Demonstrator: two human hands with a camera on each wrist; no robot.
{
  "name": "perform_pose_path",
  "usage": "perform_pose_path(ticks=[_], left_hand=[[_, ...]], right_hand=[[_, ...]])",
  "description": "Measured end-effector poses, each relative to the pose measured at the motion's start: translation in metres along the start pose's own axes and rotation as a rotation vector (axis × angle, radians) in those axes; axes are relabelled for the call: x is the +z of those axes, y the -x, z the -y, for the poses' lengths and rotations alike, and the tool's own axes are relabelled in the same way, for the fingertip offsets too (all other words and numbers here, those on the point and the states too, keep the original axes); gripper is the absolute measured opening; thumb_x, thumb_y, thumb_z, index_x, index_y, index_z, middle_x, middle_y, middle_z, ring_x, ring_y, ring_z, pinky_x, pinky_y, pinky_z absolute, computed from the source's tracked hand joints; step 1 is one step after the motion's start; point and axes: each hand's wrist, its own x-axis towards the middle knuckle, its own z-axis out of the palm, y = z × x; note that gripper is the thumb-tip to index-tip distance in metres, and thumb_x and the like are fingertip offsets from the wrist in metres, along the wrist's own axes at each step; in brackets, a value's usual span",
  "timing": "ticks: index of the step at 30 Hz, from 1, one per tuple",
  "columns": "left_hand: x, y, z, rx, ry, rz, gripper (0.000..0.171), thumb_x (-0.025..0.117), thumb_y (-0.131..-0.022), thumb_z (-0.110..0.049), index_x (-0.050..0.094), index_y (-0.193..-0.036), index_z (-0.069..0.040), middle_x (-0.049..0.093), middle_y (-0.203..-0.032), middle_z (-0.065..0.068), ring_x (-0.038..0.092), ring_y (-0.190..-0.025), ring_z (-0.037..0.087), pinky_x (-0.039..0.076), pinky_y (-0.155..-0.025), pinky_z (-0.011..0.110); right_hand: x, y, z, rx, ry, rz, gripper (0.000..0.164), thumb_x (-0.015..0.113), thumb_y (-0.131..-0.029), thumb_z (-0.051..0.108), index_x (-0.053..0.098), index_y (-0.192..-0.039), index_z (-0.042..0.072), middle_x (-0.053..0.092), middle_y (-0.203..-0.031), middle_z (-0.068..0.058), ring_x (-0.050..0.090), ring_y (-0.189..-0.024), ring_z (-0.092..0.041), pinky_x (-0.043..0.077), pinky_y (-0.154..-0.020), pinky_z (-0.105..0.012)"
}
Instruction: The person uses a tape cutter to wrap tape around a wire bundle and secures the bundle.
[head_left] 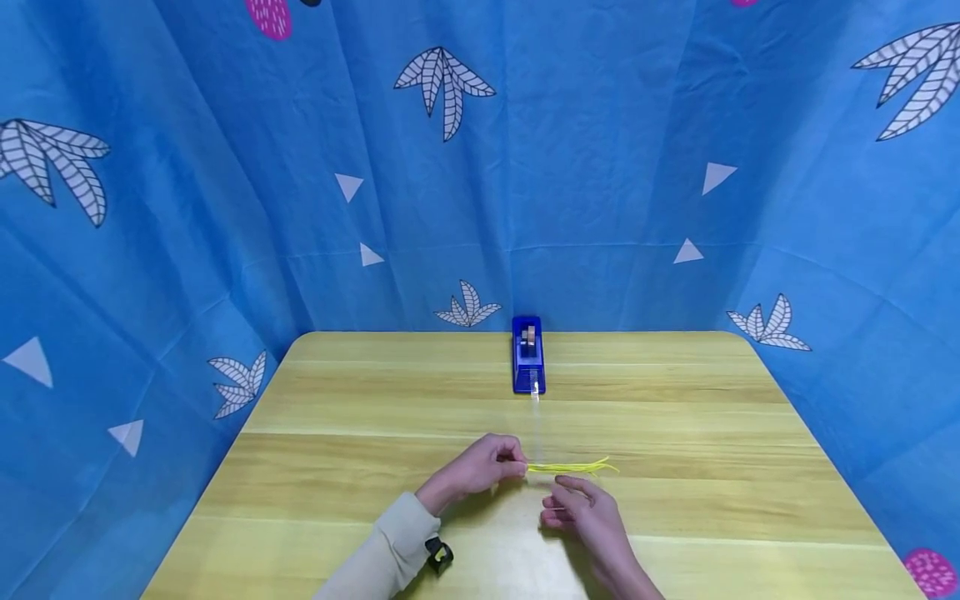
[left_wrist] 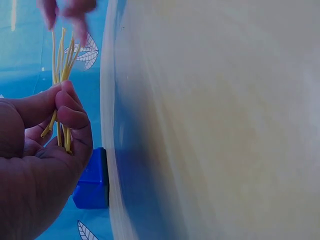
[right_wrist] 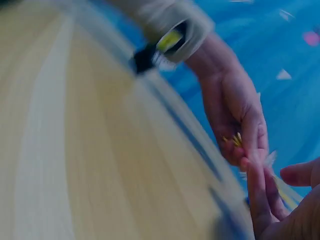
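My left hand (head_left: 483, 465) pinches a bundle of thin yellow strands (head_left: 570, 468) at one end, between thumb and fingers. In the left wrist view the strands (left_wrist: 59, 67) fan out a little above the grip, and their short ends poke out below it. A strip of clear tape (head_left: 536, 425) runs from the blue tape dispenser (head_left: 528, 379) to the bundle. Just below the strands in the head view is my right hand (head_left: 588, 525), its fingers loosely bent and its thumb apart from them. No held thing shows in it.
The wooden table (head_left: 337, 483) spreads around both hands, with the dispenser at its far edge. A blue patterned curtain (head_left: 600, 167) hangs behind and along the sides. A small black device (head_left: 438, 554) sits at the left sleeve's cuff.
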Motion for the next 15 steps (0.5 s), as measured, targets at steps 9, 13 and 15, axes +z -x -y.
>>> perform_pose_path(ticks=[9,13,15], left_hand=[[-0.001,-0.003,0.003,0.024,-0.003,0.015,0.010,0.065,-0.099,-0.003,0.066,-0.091,0.003,0.066,-0.086,0.003,0.056,-0.078,0.014,0.048,-0.069,0.022],[-0.001,-0.003,0.003,0.022,-0.004,0.021,0.009,0.065,-0.099,-0.003,0.066,-0.092,0.002,0.065,-0.086,0.002,0.057,-0.079,0.014,0.049,-0.073,0.023],[0.000,-0.002,0.004,0.017,-0.003,0.021,0.008,0.065,-0.098,-0.002,0.066,-0.091,0.002,0.064,-0.085,0.001,0.056,-0.079,0.015,0.049,-0.072,0.024]], right_hand=[[-0.015,-0.012,0.041,-0.563,0.520,-0.124,0.022,0.082,-0.086,0.005,0.077,-0.108,0.005,0.074,-0.090,-0.007,0.070,-0.080,-0.021,0.062,-0.074,-0.033],[-0.017,-0.031,0.047,-0.647,0.790,-0.052,0.036,0.088,-0.081,0.010,0.075,-0.114,0.008,0.074,-0.099,-0.004,0.068,-0.093,-0.027,0.059,-0.085,-0.045],[-0.015,-0.036,0.046,-0.593,0.891,-0.003,0.042,0.089,-0.080,0.016,0.074,-0.118,0.008,0.075,-0.100,-0.003,0.069,-0.095,-0.027,0.058,-0.086,-0.047]])
